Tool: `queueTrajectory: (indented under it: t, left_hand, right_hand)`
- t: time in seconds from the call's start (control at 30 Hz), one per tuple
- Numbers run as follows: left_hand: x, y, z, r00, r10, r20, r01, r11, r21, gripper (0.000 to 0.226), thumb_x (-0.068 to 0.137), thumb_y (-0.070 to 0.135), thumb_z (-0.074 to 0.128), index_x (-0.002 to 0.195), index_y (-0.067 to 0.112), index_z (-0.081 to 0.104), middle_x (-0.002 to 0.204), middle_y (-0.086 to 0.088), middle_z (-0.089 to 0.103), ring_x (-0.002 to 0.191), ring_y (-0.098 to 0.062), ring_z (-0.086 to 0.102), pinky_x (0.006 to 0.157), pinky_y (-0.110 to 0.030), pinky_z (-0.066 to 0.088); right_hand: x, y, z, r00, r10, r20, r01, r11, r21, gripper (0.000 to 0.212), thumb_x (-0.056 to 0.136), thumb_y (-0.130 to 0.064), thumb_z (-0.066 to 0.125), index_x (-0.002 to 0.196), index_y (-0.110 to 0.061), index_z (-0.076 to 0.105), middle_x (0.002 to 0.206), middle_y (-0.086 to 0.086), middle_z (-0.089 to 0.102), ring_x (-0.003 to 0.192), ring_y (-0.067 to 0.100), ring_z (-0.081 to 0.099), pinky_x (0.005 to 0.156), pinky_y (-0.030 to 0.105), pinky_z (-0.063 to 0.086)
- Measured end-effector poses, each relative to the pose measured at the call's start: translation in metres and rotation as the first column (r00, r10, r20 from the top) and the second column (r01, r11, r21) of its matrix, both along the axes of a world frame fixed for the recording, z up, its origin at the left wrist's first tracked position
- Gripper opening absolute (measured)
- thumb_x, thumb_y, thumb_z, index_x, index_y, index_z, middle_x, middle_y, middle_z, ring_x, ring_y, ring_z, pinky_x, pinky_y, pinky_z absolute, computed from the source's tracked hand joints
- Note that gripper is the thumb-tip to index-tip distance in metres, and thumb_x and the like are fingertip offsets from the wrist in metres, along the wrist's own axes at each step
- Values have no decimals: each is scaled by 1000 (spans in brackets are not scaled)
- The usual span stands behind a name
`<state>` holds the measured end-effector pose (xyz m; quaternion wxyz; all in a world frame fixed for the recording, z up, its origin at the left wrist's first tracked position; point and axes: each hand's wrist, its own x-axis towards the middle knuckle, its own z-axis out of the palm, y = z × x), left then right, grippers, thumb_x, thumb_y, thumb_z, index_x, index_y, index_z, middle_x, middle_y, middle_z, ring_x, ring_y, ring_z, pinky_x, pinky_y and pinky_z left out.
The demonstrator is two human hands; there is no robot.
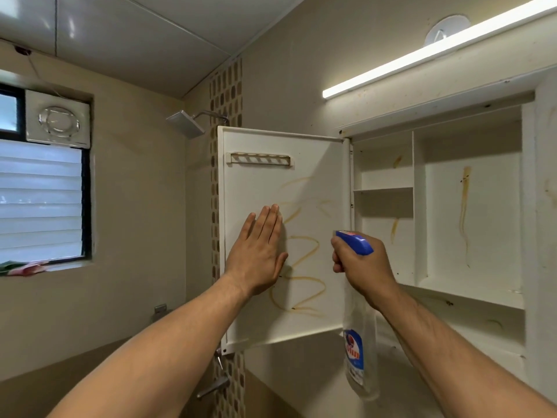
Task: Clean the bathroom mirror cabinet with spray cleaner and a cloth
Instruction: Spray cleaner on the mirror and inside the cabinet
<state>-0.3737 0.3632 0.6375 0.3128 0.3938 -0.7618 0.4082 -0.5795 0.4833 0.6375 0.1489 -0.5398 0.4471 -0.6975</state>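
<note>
A square shower head (185, 123) juts out beside a mosaic tile strip (226, 95), a tap (214, 386) sits low on that strip, a louvred window (40, 197) with a fan (58, 122) above is at left, and a tube light (422, 54) glows overhead.

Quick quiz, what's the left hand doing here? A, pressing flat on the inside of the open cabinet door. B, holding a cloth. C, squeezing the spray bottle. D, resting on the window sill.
A: the left hand lies flat with straight fingers on the stained inner face of the open cabinet door, while the right hand holds the spray bottle.
</note>
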Motion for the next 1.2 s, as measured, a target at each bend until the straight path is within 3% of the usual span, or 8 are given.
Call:
queueTrajectory:
  t: [0.2,0.33,0.43,0.57,0.77,0.93,1.03,1.2]
  left_hand:
    - [16,9,-11,997,68,-21,-69,997,-20,79,104,51,19,161,4,-11,168,-16,-24,154,-28,-28,124,-46,-21]
    - [29,15,-18,995,97,-26,-97,995,-4,78,104,49,17,160,4,-13,167,-16,-28,154,-28,-29,125,-46,-18]
    - [39,18,-24,991,130,-37,-129,992,8,78,105,49,16,159,3,-16,165,-17,-31,153,-29,-31,125,-47,-18]
    - [49,20,-40,988,149,-46,-148,989,20,79,104,49,13,158,2,-19,164,-17,-35,152,-29,-32,125,-48,-17]
    - [53,21,-74,995,101,-5,-100,993,69,80,104,49,23,160,2,-10,168,-17,-22,156,-29,-22,126,-47,-13]
    - [52,24,-95,995,89,48,-93,994,65,79,103,48,32,161,0,8,170,-17,-3,158,-31,-5,127,-45,-6]
    - [49,23,-101,994,81,78,-87,993,77,79,103,47,35,161,1,9,171,-17,-4,158,-31,-4,127,-45,-5]
    - [44,20,-108,994,39,99,-47,996,77,78,102,45,35,162,2,10,172,-16,-1,160,-29,-3,128,-45,-1]
  right_hand:
    - [46,8,-5,991,112,-79,-115,993,-36,12,98,-23,68,94,-13,72,76,4,73,71,17,73,71,27,61]
    - [68,13,-7,985,129,-115,-140,986,-94,23,99,-22,66,83,-6,66,64,5,62,54,14,59,54,21,53]
    - [73,17,-8,983,119,-138,-134,985,-106,16,100,-25,66,90,-12,70,74,2,70,64,11,67,61,20,56]
    - [69,19,-27,979,198,-48,-199,980,-21,17,100,-20,66,89,-8,70,66,2,65,59,14,63,59,23,56]
    - [52,15,-87,971,159,-179,-127,975,182,16,100,-25,65,92,-13,72,75,5,71,68,11,68,66,18,55]
    - [27,5,-112,998,59,20,-62,967,248,14,101,-25,64,95,-15,72,69,2,66,63,15,62,57,20,54]
    - [2,-1,-104,992,-42,118,18,980,200,5,100,-25,66,99,-23,71,79,2,74,72,14,72,69,24,57]
    - [-32,-8,-97,959,-206,195,172,969,179,25,99,-26,67,90,-3,69,69,8,64,63,23,61,61,34,55]
